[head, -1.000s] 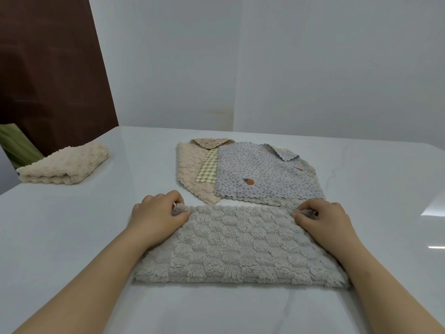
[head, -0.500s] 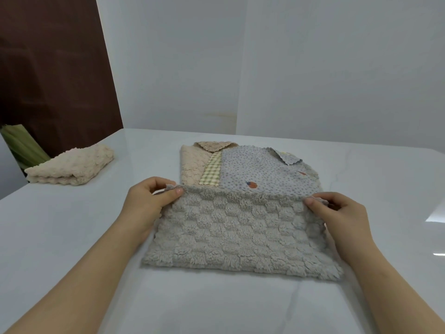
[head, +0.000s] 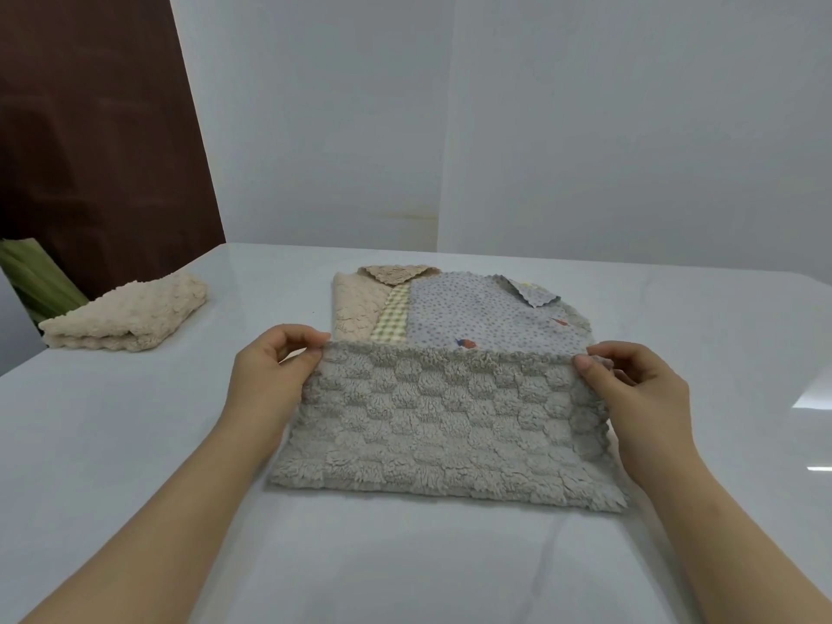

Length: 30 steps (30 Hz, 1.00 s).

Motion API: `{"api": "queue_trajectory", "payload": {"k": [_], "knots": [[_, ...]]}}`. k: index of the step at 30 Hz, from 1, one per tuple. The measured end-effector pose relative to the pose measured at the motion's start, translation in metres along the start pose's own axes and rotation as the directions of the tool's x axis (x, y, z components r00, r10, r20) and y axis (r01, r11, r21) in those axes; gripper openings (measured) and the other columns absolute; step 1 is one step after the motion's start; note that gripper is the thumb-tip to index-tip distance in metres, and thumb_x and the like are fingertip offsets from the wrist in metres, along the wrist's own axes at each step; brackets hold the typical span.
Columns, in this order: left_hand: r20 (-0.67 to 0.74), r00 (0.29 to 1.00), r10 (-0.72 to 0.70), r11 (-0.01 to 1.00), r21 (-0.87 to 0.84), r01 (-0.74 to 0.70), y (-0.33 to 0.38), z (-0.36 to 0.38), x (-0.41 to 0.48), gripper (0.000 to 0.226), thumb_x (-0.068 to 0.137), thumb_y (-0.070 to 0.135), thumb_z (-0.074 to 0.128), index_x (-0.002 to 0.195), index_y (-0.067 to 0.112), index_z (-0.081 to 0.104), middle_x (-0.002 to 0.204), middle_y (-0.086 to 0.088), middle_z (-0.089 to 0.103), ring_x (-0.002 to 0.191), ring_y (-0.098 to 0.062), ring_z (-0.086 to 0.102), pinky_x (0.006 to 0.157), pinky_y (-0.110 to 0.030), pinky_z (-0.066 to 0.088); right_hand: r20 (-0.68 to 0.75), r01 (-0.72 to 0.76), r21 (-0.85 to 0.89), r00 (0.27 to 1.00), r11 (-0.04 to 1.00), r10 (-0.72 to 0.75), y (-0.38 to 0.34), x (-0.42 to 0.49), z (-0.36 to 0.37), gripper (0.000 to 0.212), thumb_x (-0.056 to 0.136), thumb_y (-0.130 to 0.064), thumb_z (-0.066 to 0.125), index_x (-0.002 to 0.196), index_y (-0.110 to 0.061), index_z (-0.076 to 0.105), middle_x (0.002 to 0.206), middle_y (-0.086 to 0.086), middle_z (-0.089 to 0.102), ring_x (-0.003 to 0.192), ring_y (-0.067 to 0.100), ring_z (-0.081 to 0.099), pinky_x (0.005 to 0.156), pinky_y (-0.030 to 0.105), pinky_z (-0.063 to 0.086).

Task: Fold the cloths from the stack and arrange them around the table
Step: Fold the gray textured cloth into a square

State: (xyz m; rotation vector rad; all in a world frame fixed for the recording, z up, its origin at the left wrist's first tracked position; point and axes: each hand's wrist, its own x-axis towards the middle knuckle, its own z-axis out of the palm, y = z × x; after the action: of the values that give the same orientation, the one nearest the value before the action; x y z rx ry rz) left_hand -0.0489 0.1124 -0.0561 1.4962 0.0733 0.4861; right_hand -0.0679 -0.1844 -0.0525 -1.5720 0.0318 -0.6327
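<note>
A fluffy grey cloth (head: 445,421) lies in front of me with its far edge lifted off the white table (head: 135,443). My left hand (head: 270,371) pinches its far left corner. My right hand (head: 639,389) pinches its far right corner. The near edge of the grey cloth still rests on the table. Behind it lies the stack of cloths (head: 472,313): a blue dotted one on top, a green checked one and a beige fluffy one beneath. The raised grey edge hides the stack's near side.
A folded cream fluffy cloth (head: 130,313) sits near the table's left edge. Green leaves (head: 36,277) show beyond that edge, before a dark brown panel. White walls stand behind the table.
Both hands have raised the grey cloth's far edge off the table and higher, so the cloth now slopes up from its near edge and covers more of the stack.
</note>
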Motion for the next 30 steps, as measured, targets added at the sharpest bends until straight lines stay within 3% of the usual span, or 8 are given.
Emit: {"api": "queue_trajectory", "payload": {"k": [3, 6, 8, 11, 17, 22, 27, 30], "knots": [[0.027, 0.998, 0.053, 0.954, 0.296, -0.059, -0.003, 0.000, -0.001, 0.030, 0.088, -0.001, 0.052, 0.074, 0.023, 0.062, 0.086, 0.013, 0.064, 0.079, -0.004, 0.059, 0.063, -0.015, 0.046, 0.071, -0.050, -0.179, 0.995, 0.983, 0.064, 0.005, 0.000, -0.001, 0.021, 0.082, -0.014, 0.067, 0.098, -0.026, 0.059, 0.081, -0.001, 0.062, 0.071, 0.011, 0.056, 0.061, 0.014, 0.047], [0.159, 0.987, 0.036, 0.777, 0.616, -0.128, -0.006, -0.001, -0.004, 0.021, 0.089, 0.009, 0.051, 0.097, 0.026, 0.059, 0.097, 0.008, 0.055, 0.080, -0.005, 0.054, 0.061, -0.014, 0.036, 0.128, -0.127, -0.605, 0.959, 0.786, 0.254, 0.010, 0.000, -0.002, 0.044, 0.080, -0.033, 0.068, 0.119, -0.023, 0.050, 0.084, -0.007, 0.059, 0.089, 0.019, 0.058, 0.076, 0.031, 0.044], [0.207, 0.978, 0.022, 0.725, 0.670, -0.159, -0.008, 0.000, -0.003, 0.028, 0.087, 0.006, 0.053, 0.106, 0.026, 0.057, 0.107, 0.006, 0.049, 0.084, -0.009, 0.052, 0.070, -0.018, 0.035, 0.120, -0.108, -0.770, 0.943, 0.628, 0.309, 0.009, 0.001, -0.002, 0.042, 0.078, -0.042, 0.066, 0.113, -0.024, 0.054, 0.086, -0.008, 0.058, 0.103, 0.024, 0.055, 0.090, 0.037, 0.041], [0.218, 0.975, 0.043, 0.684, 0.705, -0.188, -0.009, 0.002, -0.003, 0.031, 0.084, 0.002, 0.056, 0.107, 0.022, 0.059, 0.106, 0.006, 0.047, 0.079, -0.007, 0.049, 0.078, -0.017, 0.031, 0.122, -0.080, -0.840, 0.936, 0.537, 0.330, 0.006, 0.001, -0.004, 0.027, 0.078, -0.047, 0.064, 0.073, -0.024, 0.051, 0.073, -0.007, 0.056, 0.091, 0.024, 0.054, 0.081, 0.034, 0.038], [0.202, 0.975, 0.091, 0.697, 0.686, -0.207, -0.008, 0.004, -0.005, 0.029, 0.081, 0.002, 0.060, 0.103, 0.021, 0.061, 0.103, 0.003, 0.050, 0.074, -0.003, 0.049, 0.077, -0.018, 0.032, 0.120, -0.072, -0.644, 0.974, 0.761, 0.193, 0.001, -0.003, 0.000, 0.023, 0.086, -0.027, 0.061, 0.073, -0.013, 0.047, 0.066, 0.000, 0.050, 0.070, 0.024, 0.048, 0.057, 0.031, 0.033], [0.242, 0.968, 0.068, 0.711, 0.669, -0.217, -0.007, 0.005, -0.006, 0.029, 0.083, 0.006, 0.061, 0.102, 0.027, 0.057, 0.114, 0.000, 0.052, 0.077, -0.004, 0.052, 0.078, -0.019, 0.033, 0.152, -0.049, -0.695, 0.965, 0.718, 0.214, -0.004, -0.005, -0.002, 0.024, 0.092, -0.037, 0.048, 0.106, -0.018, 0.043, 0.074, 0.004, 0.057, 0.075, 0.026, 0.054, 0.067, 0.034, 0.039], [0.397, 0.918, -0.014, 0.586, 0.747, -0.314, 0.006, 0.002, -0.009, 0.047, 0.089, 0.034, 0.055, 0.132, 0.023, 0.043, 0.153, 0.007, 0.017, 0.133, -0.015, 0.033, 0.104, -0.028, 0.030, 0.244, -0.061, -0.724, 0.909, 0.687, 0.339, -0.013, -0.007, -0.006, 0.036, 0.084, -0.023, 0.056, 0.112, -0.029, 0.033, 0.068, -0.001, 0.061, 0.063, 0.017, 0.058, 0.064, 0.033, 0.045], [0.593, 0.802, -0.077, 0.485, 0.725, -0.489, 0.015, 0.023, -0.028, 0.064, 0.085, 0.061, 0.036, 0.141, 0.031, 0.028, 0.156, 0.012, 0.005, 0.143, -0.010, 0.012, 0.115, -0.032, 0.016, 0.264, -0.060, -0.680, 0.910, 0.731, 0.321, -0.012, -0.007, -0.005, 0.035, 0.082, -0.010, 0.055, 0.108, -0.026, 0.039, 0.070, -0.001, 0.055, 0.058, 0.013, 0.051, 0.053, 0.027, 0.038]]}}
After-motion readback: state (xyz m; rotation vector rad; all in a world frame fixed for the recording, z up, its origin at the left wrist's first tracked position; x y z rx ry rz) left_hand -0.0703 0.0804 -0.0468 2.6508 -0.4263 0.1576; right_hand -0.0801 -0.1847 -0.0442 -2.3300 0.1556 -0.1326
